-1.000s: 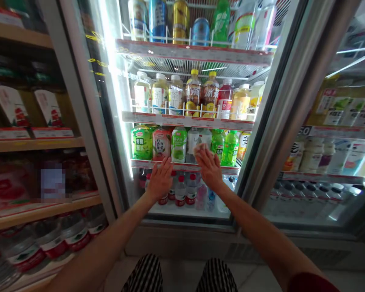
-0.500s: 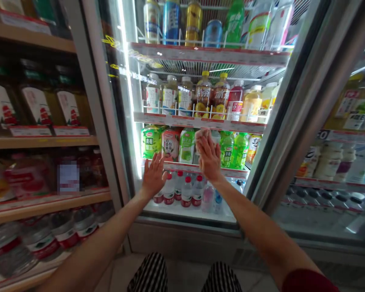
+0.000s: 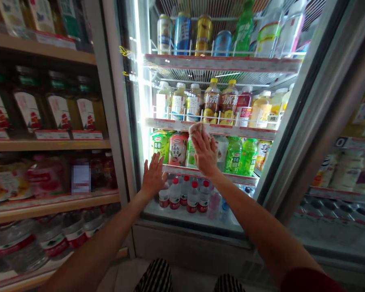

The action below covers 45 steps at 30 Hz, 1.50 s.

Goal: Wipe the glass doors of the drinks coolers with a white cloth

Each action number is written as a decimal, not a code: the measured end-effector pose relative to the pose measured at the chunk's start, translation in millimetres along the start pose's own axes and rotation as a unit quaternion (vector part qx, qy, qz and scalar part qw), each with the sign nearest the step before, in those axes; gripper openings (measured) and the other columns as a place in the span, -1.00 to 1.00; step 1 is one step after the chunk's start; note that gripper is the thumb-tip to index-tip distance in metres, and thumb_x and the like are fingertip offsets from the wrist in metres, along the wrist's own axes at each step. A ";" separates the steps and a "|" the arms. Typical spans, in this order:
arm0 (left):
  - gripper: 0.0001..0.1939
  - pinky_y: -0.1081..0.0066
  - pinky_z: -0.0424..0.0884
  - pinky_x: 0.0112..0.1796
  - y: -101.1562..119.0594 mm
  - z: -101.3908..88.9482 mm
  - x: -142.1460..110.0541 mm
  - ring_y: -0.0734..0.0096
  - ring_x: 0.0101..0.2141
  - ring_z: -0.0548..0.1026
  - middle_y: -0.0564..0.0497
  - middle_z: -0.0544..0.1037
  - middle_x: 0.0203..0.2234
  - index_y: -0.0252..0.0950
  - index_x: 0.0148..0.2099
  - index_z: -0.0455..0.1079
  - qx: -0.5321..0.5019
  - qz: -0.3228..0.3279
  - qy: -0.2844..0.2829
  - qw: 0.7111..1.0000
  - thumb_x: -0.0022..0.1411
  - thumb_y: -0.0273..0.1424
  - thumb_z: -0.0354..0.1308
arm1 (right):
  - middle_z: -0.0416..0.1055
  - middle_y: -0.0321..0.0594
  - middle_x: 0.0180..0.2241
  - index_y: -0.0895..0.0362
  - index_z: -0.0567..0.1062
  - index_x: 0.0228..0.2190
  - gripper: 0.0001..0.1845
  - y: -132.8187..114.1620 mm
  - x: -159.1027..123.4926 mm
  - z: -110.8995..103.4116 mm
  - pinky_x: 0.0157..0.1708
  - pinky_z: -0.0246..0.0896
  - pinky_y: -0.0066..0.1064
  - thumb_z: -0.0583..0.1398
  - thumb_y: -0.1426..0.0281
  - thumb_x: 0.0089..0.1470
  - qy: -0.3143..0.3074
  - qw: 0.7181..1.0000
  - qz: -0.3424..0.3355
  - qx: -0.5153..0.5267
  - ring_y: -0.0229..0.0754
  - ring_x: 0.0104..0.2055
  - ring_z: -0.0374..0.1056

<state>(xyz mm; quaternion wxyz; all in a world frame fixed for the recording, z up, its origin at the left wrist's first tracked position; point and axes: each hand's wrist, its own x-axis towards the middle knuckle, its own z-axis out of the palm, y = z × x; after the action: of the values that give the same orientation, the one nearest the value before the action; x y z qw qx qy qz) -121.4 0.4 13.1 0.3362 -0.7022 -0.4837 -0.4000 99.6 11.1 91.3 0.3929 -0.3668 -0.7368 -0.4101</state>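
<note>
A glass fridge door (image 3: 182, 222) stands in front of me with lit shelves of drinks behind it. My right hand (image 3: 205, 153) presses a pale pinkish cloth (image 3: 196, 129) against the glass, at the height of the middle shelf edge. The cloth shows above the fingers; the rest lies under the palm. My left hand (image 3: 153, 174) rests on the glass farther left and lower, fingers spread and holding nothing. Behind the hands are a red-labelled tea bottle (image 3: 177, 149) and green bottles (image 3: 234, 156).
Wooden shelves (image 3: 48, 144) with juice and water bottles stand at the left. A metal door frame and handle (image 3: 310, 138) slant along the right side, with another glass-fronted drinks section (image 3: 346, 162) beyond. Red-capped bottles (image 3: 194, 196) stand on the bottom fridge shelf.
The view has shifted, so the shelves appear farther right. My right hand and the cloth have moved left across the glass. My left hand stays spread on the glass.
</note>
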 end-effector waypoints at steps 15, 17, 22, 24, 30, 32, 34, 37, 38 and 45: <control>-0.32 0.00 -0.13 0.16 -37.6 -8.4 -8.2 0.16 0.23 -0.08 -0.21 -0.04 0.24 -0.31 0.30 -0.28 0.001 -0.047 0.009 0.999 0.21 -0.35 -0.08 | -0.06 -0.28 0.25 0.10 -0.03 0.19 -0.35 -46.6 15.4 26.8 0.26 -0.54 -0.15 -0.04 0.53 0.06 0.002 0.998 -0.057 0.026 -0.19 0.32 -0.38; -0.32 -0.01 -0.13 0.16 -44.3 -11.6 -11.3 0.15 0.23 -0.06 -0.21 -0.03 0.24 -0.31 0.30 -0.28 0.005 -0.052 0.007 0.999 0.21 -0.35 -0.09 | 0.00 -0.31 0.23 0.08 0.01 0.18 -0.39 -65.8 -5.2 37.2 0.26 -0.42 -0.21 -0.04 0.51 0.08 -0.029 0.987 -0.149 0.044 -0.26 0.31 -0.33; -0.33 -0.01 -0.13 0.16 -69.7 -23.9 -20.4 0.14 0.23 -0.06 -0.21 -0.04 0.24 -0.32 0.30 -0.23 0.021 -0.079 -0.003 0.997 0.19 -0.35 -0.09 | -0.07 -0.24 0.25 0.13 -0.04 0.19 -0.36 -86.6 3.2 43.6 0.24 -0.34 -0.17 -0.06 0.55 0.08 -0.063 0.975 -0.200 0.068 -0.23 0.31 -0.34; -0.33 -0.01 -0.13 0.16 -79.7 -28.4 -22.9 0.14 0.23 -0.06 -0.23 -0.03 0.24 -0.34 0.30 -0.23 0.033 -0.086 -0.003 0.996 0.19 -0.36 -0.09 | -0.08 -0.22 0.25 0.14 -0.08 0.20 -0.35 -88.3 34.4 44.1 0.25 -0.40 -0.10 -0.07 0.57 0.07 -0.038 0.989 -0.131 0.065 -0.19 0.32 -0.37; -0.32 0.00 -0.11 0.15 -99.1 -39.0 -26.7 0.14 0.22 -0.04 -0.22 -0.03 0.23 -0.33 0.30 -0.26 0.049 -0.091 0.003 0.995 0.19 -0.36 -0.09 | -0.02 -0.25 0.23 0.09 -0.03 0.19 -0.36 -129.1 49.2 69.4 0.24 -0.28 -0.12 -0.07 0.57 0.07 -0.074 0.982 -0.154 0.082 -0.17 0.29 -0.22; -0.33 0.01 -0.11 0.16 -105.4 -43.9 -27.4 0.15 0.22 -0.03 -0.22 -0.01 0.23 -0.33 0.30 -0.24 0.054 -0.087 0.011 0.995 0.19 -0.36 -0.10 | 0.00 -0.25 0.23 0.09 0.03 0.17 -0.39 -141.9 34.1 77.4 0.22 -0.21 -0.19 -0.05 0.55 0.07 -0.095 0.968 -0.217 0.088 -0.21 0.28 -0.17; -0.34 0.01 -0.10 0.16 -112.1 -49.4 -27.5 0.15 0.22 -0.04 -0.22 0.00 0.23 -0.33 0.30 -0.22 0.060 -0.086 0.013 0.994 0.20 -0.35 -0.10 | -0.02 -0.25 0.23 0.12 0.04 0.17 -0.40 -145.6 32.9 80.1 0.23 -0.20 -0.24 -0.05 0.54 0.08 -0.094 0.956 -0.260 0.095 -0.25 0.28 -0.18; -0.34 0.01 -0.10 0.16 -119.3 -56.7 -25.2 0.16 0.23 -0.06 -0.21 -0.02 0.23 -0.33 0.29 -0.21 0.068 -0.090 0.019 0.993 0.20 -0.35 -0.10 | -0.06 -0.25 0.25 0.15 -0.01 0.18 -0.38 -139.2 62.1 75.7 0.25 -0.33 -0.19 -0.07 0.58 0.08 -0.062 0.968 -0.220 0.099 -0.22 0.30 -0.26; -0.34 0.01 -0.10 0.16 -120.2 -58.1 -23.8 0.16 0.23 -0.07 -0.21 -0.03 0.24 -0.33 0.29 -0.21 0.071 -0.091 0.022 0.993 0.20 -0.35 -0.10 | -0.08 -0.24 0.25 0.15 -0.03 0.19 -0.38 -136.9 74.4 73.5 0.25 -0.37 -0.13 -0.08 0.58 0.08 -0.049 0.977 -0.184 0.097 -0.18 0.31 -0.29; -0.36 0.04 -0.11 0.16 -115.6 -63.7 0.9 0.16 0.22 -0.03 -0.23 0.00 0.23 -0.37 0.28 -0.15 0.072 -0.082 0.035 0.993 0.19 -0.36 -0.10 | 0.02 -0.38 0.22 0.05 0.02 0.18 -0.41 -132.3 87.8 58.4 0.25 -0.24 -0.29 -0.09 0.53 0.11 -0.031 0.974 -0.209 0.078 -0.28 0.29 -0.22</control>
<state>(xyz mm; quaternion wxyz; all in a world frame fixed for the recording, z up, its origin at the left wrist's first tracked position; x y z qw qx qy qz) -245.9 -18.6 52.6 0.3690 -0.6192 -0.5552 -0.4149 -67.8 30.2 106.0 0.3028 -0.1851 -0.8387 -0.4130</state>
